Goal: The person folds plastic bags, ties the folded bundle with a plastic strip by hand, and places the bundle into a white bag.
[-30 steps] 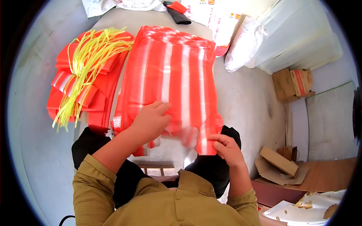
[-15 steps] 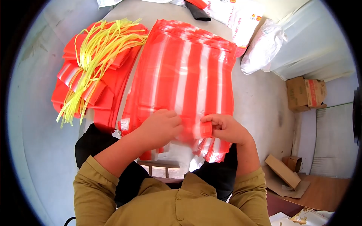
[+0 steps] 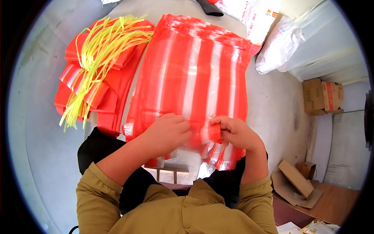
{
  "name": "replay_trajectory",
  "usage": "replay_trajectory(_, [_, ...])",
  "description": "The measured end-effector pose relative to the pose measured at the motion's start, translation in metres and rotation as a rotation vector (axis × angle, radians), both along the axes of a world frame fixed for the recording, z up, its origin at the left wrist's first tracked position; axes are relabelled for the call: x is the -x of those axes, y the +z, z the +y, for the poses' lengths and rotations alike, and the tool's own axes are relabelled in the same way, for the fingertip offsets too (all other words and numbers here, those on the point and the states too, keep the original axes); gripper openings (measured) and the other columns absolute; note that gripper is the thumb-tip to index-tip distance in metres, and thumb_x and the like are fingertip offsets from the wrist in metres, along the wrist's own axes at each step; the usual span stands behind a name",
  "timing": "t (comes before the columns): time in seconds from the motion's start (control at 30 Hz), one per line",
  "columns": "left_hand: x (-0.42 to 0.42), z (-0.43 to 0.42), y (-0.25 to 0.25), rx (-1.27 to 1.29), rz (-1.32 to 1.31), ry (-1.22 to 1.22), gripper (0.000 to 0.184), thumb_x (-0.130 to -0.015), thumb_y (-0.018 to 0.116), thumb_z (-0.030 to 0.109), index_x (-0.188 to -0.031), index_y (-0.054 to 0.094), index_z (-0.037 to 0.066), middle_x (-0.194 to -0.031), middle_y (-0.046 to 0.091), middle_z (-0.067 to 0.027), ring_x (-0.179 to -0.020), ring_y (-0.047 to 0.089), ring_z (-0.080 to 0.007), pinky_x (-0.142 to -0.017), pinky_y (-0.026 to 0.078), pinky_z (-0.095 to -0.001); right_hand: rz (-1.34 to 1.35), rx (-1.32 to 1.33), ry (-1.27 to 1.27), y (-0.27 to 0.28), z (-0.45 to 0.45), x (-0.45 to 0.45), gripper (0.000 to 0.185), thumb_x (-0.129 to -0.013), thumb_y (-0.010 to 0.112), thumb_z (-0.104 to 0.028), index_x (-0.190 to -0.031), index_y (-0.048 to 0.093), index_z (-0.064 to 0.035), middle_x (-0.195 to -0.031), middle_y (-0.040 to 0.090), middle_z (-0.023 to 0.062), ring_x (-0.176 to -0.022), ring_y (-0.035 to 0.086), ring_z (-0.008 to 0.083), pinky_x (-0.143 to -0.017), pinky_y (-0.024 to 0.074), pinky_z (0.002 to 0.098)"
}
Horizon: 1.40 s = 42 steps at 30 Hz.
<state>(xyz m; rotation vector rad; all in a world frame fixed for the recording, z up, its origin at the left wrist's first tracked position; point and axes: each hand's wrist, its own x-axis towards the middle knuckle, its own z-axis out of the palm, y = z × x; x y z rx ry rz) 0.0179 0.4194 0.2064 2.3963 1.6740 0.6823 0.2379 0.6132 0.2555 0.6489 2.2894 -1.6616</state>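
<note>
A wide stack of red-and-white striped plastic bags (image 3: 202, 74) lies before me, its near edge hanging over the table edge. My right hand (image 3: 235, 132) pinches a small folded-up part of a red bag near that edge. Beside it, my left hand (image 3: 169, 132) rests on the near part of the stack with its fingers curled; what its fingertips hold, if anything, is hidden. To the left lies a pile of folded red bags (image 3: 113, 99), with a bunch of yellow strips (image 3: 91, 66) across it.
White printed sacks (image 3: 259, 19) and a white plastic bundle (image 3: 278, 45) lie at the back right, near a dark object (image 3: 210, 7). A cardboard box (image 3: 323, 97) stands at the right, an opened carton (image 3: 298, 185) lower down. My knees are under the table edge.
My right hand has moved up and inward from the near corner, folding part of a bag over. My left hand has shifted slightly right. The view has turned a little.
</note>
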Motion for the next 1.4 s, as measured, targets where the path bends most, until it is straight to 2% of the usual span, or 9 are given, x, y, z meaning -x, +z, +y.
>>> replay_trajectory(0.37, [-0.002, 0.003, 0.007, 0.049, 0.028, 0.003, 0.020, -0.080, 0.066, 0.014, -0.099, 0.068, 0.009, -0.102, 0.065, -0.0029, -0.103, 0.063, -0.0239, -0.090, 0.051, -0.0383, 0.090, -0.030, 0.000, 0.004, 0.001, -0.001, 0.050, -0.089, 0.041, 0.014, -0.133, 0.056, -0.0026, -0.083, 0.065, 0.0040, -0.064, 0.058, 0.0122, -0.060, 0.0495, 0.0280])
replay_trajectory(0.47, [-0.002, 0.004, 0.008, 0.046, 0.025, 0.001, 0.021, -0.080, 0.066, 0.014, -0.100, 0.068, 0.009, -0.102, 0.065, -0.0030, -0.103, 0.063, -0.0240, -0.090, 0.051, -0.0387, 0.098, -0.144, -0.095, -0.005, -0.007, 0.001, 0.039, -0.089, 0.047, 0.011, -0.122, 0.064, -0.0012, -0.081, 0.063, 0.0038, -0.064, 0.057, 0.0130, -0.062, 0.0486, 0.0273])
replay_trajectory(0.57, [-0.001, 0.003, 0.008, 0.049, 0.038, -0.005, 0.022, -0.081, 0.065, 0.014, -0.102, 0.068, 0.009, -0.102, 0.065, -0.0031, -0.102, 0.063, -0.0237, -0.090, 0.051, -0.0387, 0.139, -0.148, -0.163, -0.004, -0.014, 0.002, 0.026, -0.089, 0.060, -0.001, -0.113, 0.069, -0.0042, -0.080, 0.062, 0.0119, -0.075, 0.063, 0.0277, -0.072, 0.0518, 0.0360])
replay_trajectory(0.67, [-0.001, 0.002, 0.007, 0.023, 0.065, -0.013, 0.025, -0.080, 0.066, 0.015, -0.104, 0.069, 0.008, -0.102, 0.065, -0.0032, -0.102, 0.064, -0.0227, -0.088, 0.050, -0.0379, 0.251, -0.365, -0.215, 0.003, -0.018, 0.001, 0.020, -0.087, 0.066, -0.001, -0.107, 0.071, -0.0023, -0.087, 0.066, 0.0136, -0.082, 0.065, 0.0292, -0.075, 0.0523, 0.0368])
replay_trajectory(0.77, [-0.004, -0.002, 0.012, -0.016, 0.097, -0.012, 0.025, -0.079, 0.066, 0.016, -0.104, 0.070, 0.008, -0.101, 0.066, -0.0030, -0.101, 0.064, -0.0219, -0.085, 0.049, -0.0369, 0.506, -0.442, -0.198, -0.008, -0.010, 0.001, 0.022, -0.086, 0.068, 0.000, -0.108, 0.070, -0.0012, -0.096, 0.067, 0.0156, -0.090, 0.065, 0.0313, -0.081, 0.0520, 0.0378])
replay_trajectory(0.87, [-0.006, -0.006, 0.018, -0.034, 0.102, -0.009, 0.025, -0.079, 0.067, 0.016, -0.102, 0.071, 0.009, -0.101, 0.067, -0.0025, -0.099, 0.064, -0.0217, -0.083, 0.049, -0.0363, 0.493, -0.409, -0.117, -0.004, -0.011, 0.007, 0.020, -0.088, 0.066, 0.001, -0.109, 0.069, 0.0000, -0.100, 0.066, 0.0167, -0.098, 0.064, 0.0335, -0.086, 0.0513, 0.0402])
replay_trajectory(0.97, [-0.007, -0.010, 0.020, -0.048, 0.119, -0.020, 0.025, -0.079, 0.068, 0.016, -0.102, 0.071, 0.009, -0.100, 0.066, -0.0018, -0.095, 0.064, -0.0211, -0.081, 0.048, -0.0360, 0.407, -0.304, -0.066, -0.006, -0.020, 0.010, 0.021, -0.092, 0.063, 0.000, -0.112, 0.068, -0.0001, -0.100, 0.066, 0.0167, -0.098, 0.064, 0.0343, -0.086, 0.0513, 0.0412])
replay_trajectory(1.23, [-0.015, -0.015, 0.023, -0.212, 0.065, -0.020, 0.026, -0.077, 0.070, 0.016, -0.101, 0.072, 0.009, -0.081, 0.051, 0.0022, -0.073, 0.052, -0.0175, -0.064, 0.043, -0.0348, 0.357, -0.302, -0.009, -0.011, -0.027, 0.030, 0.024, -0.097, 0.057, -0.002, -0.120, 0.065, -0.0013, -0.104, 0.066, 0.0141, -0.098, 0.063, 0.0315, -0.087, 0.0501, 0.0393])
replay_trajectory(1.4, [-0.019, -0.016, 0.023, -0.235, 0.091, -0.063, 0.028, -0.075, 0.070, 0.017, -0.101, 0.072, 0.008, -0.083, 0.051, 0.0010, -0.073, 0.052, -0.0174, -0.062, 0.042, -0.0325, 0.334, -0.361, 0.008, -0.012, -0.031, 0.038, 0.026, -0.096, 0.058, -0.002, -0.120, 0.066, -0.0019, -0.105, 0.068, 0.0154, -0.099, 0.063, 0.0347, -0.089, 0.0506, 0.0424])
